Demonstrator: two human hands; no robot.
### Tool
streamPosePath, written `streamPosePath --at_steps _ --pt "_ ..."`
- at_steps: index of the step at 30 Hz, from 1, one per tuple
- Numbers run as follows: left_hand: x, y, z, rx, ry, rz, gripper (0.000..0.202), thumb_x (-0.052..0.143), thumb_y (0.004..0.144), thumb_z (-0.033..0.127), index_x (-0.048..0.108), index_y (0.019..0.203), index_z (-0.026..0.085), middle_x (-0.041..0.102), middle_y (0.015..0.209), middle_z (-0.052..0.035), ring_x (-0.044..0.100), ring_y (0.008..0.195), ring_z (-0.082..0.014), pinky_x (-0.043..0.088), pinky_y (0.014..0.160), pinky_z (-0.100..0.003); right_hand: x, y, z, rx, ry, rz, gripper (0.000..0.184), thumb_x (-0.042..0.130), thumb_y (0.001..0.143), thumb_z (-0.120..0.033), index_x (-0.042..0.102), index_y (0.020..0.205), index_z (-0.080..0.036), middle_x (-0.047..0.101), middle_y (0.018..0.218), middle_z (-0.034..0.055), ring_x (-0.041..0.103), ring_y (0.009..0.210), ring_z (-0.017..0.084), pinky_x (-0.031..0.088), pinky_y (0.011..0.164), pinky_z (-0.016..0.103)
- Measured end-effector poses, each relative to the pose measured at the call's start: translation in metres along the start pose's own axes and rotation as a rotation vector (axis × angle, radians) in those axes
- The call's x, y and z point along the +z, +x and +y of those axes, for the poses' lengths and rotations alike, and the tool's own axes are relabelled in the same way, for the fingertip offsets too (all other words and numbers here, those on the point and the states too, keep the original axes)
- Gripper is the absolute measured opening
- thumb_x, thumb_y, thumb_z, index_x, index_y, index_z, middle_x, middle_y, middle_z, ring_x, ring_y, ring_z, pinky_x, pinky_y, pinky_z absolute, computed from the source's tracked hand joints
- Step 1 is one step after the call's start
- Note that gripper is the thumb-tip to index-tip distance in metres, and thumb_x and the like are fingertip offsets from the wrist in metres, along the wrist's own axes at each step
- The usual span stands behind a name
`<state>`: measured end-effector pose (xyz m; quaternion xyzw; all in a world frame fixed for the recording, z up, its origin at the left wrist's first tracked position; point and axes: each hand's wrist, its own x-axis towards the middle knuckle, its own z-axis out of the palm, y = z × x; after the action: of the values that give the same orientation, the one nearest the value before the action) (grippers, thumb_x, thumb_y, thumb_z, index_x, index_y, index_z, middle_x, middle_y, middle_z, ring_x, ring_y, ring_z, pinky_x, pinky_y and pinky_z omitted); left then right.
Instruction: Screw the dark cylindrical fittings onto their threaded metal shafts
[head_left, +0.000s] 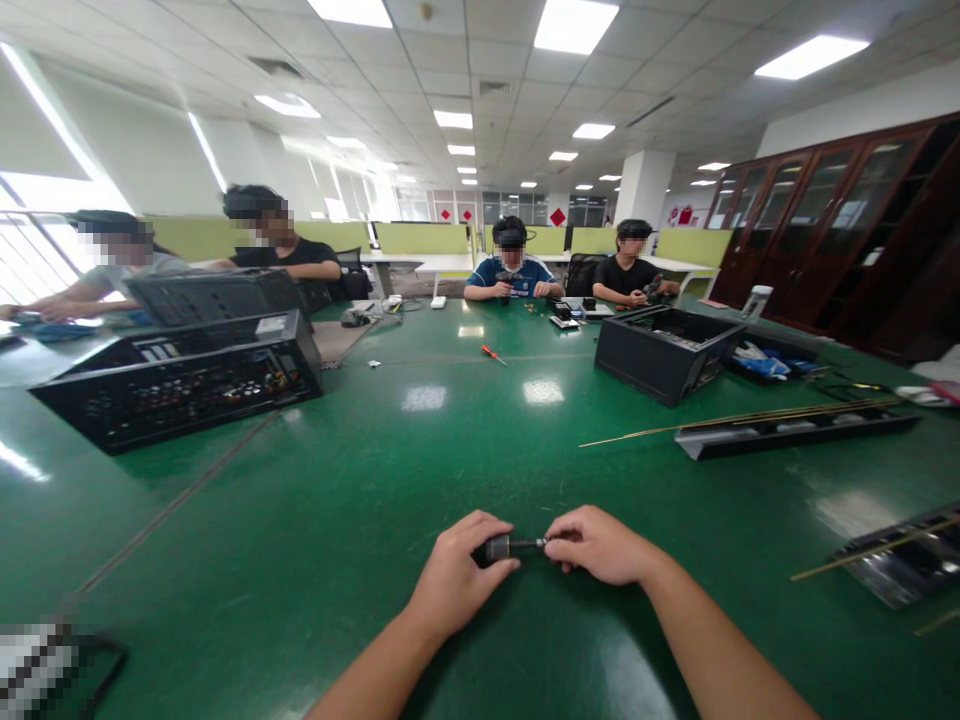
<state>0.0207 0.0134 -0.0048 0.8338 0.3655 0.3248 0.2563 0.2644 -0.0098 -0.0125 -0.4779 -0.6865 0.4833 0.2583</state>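
Low over the green table (360,520), near its front, my left hand (457,565) wraps round a dark cylinder with a thin metal shaft (498,547). That shaft points right, lying roughly level. At its silvery tip, the fingers of my right hand (596,545) are pinched together. The rear of the cylinder is hidden in my left palm, so its kind cannot be made out. Whether my right fingers also hold a small part at the tip is hidden.
Black computer cases (187,385) stand at the left, another case (664,350) at the right. An orange screwdriver (491,353) lies mid-table. Thin brass-coloured rods (645,435) rest by a long metal channel (795,435). Several people sit at the table's far and left sides.
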Motion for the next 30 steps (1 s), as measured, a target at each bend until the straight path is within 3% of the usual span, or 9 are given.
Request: streamPosePath --at_steps 22,27,30 --pt "-0.002 0.000 -0.003 0.010 -0.029 0.026 0.031 0.077 0.073 0.018 0.070 0.103 0.023 0.068 0.096 -0.0031 0.065 0.090 -0.0187 0.051 0.084 -0.032 -0.009 -0.002 0.009 0.053 0.093 -0.051 0.025 0.061 0.086 -0.037 0.070 0.088 -0.013 0.067 0.073 0.0034 0.061 0.064 0.014 0.045 0.060 0.023" --pt "-0.003 0.001 -0.001 -0.036 -0.012 0.003 0.028 0.077 0.074 0.024 0.070 0.101 0.023 0.069 0.096 -0.0025 0.064 0.091 -0.0193 0.050 0.085 -0.032 -0.017 -0.006 0.010 0.093 0.113 -0.077 0.026 0.063 0.085 -0.038 0.070 0.086 -0.012 0.068 0.075 0.0042 0.061 0.065 0.013 0.045 0.059 0.022" --pt "-0.003 0.000 -0.002 -0.138 -0.004 -0.019 0.027 0.071 0.081 0.034 0.067 0.105 0.023 0.070 0.096 -0.0027 0.065 0.088 -0.0200 0.051 0.083 -0.032 -0.023 -0.009 0.010 0.113 0.106 -0.078 0.028 0.064 0.084 -0.039 0.069 0.085 -0.012 0.068 0.077 0.0046 0.062 0.065 0.013 0.045 0.059 0.022"
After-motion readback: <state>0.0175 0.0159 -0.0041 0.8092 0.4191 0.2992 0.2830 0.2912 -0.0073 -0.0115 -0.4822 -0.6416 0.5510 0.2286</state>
